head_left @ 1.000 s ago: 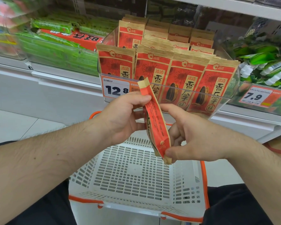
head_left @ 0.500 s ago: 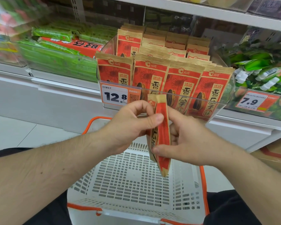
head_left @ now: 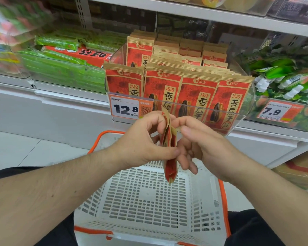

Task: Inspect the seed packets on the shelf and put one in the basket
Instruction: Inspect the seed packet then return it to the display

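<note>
A white shop shelf [head_left: 75,96] fills the background, and on it a clear plastic bin [head_left: 245,110] holds rows of red and tan sunflower seed packets [head_left: 197,96] standing upright, with a price tag [head_left: 124,109] reading 12.8 on the bin's front left corner. Compared with one second ago, the held seed packet [head_left: 169,150] has turned from a slanted, partly open face to almost fully edge-on, and it now hangs nearly vertical; the hands have also come closer together. The left hand [head_left: 142,144] pinches the packet, with the thumb pressed on its near side low down and the fingers curled at its top edge. The right hand [head_left: 201,146] touches the other side, its index finger bent toward the top of the packet and the lower fingers loosely curled beside it; I cannot tell if these fingers really clamp it. The packet shows a thin red strip with tan edges, and its bottom tip points down above the white plastic basket [head_left: 149,224] with orange handles, near the basket's far rim, without touching it. Green snack packs [head_left: 64,68] lie in the bin at the left.
</note>
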### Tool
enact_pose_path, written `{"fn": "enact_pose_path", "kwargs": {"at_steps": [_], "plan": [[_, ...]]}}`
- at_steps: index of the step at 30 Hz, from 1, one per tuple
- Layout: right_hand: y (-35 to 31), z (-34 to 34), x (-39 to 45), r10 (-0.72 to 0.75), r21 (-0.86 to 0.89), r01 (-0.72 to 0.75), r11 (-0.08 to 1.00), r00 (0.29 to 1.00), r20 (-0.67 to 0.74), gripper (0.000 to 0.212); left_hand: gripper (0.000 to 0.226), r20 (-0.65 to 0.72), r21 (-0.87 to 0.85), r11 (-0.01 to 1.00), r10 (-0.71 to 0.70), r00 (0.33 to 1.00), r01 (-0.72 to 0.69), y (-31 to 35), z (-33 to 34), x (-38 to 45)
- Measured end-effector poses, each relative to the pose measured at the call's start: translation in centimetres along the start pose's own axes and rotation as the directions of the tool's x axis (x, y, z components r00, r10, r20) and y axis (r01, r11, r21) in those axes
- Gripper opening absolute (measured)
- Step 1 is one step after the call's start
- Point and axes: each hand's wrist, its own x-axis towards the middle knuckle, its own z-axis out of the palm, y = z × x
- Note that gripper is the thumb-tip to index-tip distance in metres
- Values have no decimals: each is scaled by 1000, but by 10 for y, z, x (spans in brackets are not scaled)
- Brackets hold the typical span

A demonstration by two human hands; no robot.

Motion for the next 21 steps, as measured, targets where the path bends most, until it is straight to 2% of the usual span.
{"fn": "enact_pose_path", "kwargs": {"at_steps": [4,9,16,21], "plan": [[2,-1,1,39,-7,-39,999,999,25,38,42,58,145,985,90,994,-97,2,0,-1],[6,-2,4,45,-11,-45,999,999,-1,32,41,92,233,961,130,987,-148,2,1,-4],[9,-4,7,37,-24,-38,999,996,-75,43,47,116,315,930,162,980,-191,4,1,-4],[10,-5,8,28,-16,-29,999,996,-88,47,41,149,371,886,238,960,-278,9,3,-5]]}}
